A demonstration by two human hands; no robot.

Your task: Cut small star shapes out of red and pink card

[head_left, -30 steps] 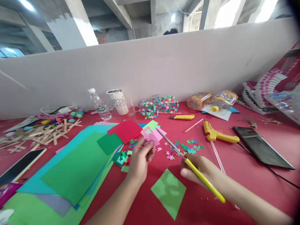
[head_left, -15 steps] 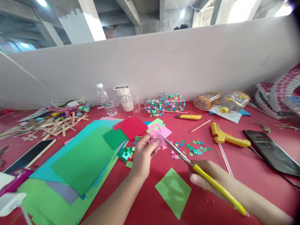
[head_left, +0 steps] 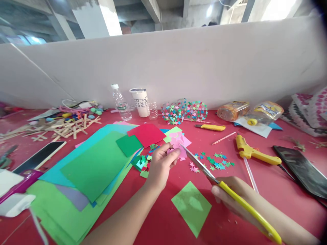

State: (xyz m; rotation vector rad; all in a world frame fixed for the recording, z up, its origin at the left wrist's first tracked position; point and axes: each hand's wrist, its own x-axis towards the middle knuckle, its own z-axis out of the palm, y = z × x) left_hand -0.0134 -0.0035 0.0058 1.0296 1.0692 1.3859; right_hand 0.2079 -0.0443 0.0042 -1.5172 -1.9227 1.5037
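Observation:
My left hand (head_left: pixel 163 161) pinches a small piece of pink paper (head_left: pixel 174 152) between thumb and fingers. My right hand (head_left: pixel 227 190) is wrapped round the yellow handles of a pair of scissors (head_left: pixel 245 204), whose blades point up and left to the pink paper's right edge. I cannot tell whether the blades touch it. More pink paper scraps (head_left: pixel 185 139) lie just beyond my left fingers. A light green paper square (head_left: pixel 191 208) rests on the red table between my forearms. Small cut stars (head_left: pixel 217 162) in green, blue and pink are scattered beyond the scissors.
Stacked colored sheets (head_left: pixel 89 166) spread at left. Farther back stand a water bottle (head_left: pixel 122 105), a white cup (head_left: pixel 140 103) and star-covered balls (head_left: pixel 173 112). To the right lie a yellow box cutter (head_left: pixel 212 127), a glue gun (head_left: pixel 255 151) and a dark phone (head_left: pixel 301 170).
The whole view has shifted slightly, so most things appear farther right. My left hand still pinches the pink paper and my right hand still holds the scissors close to it.

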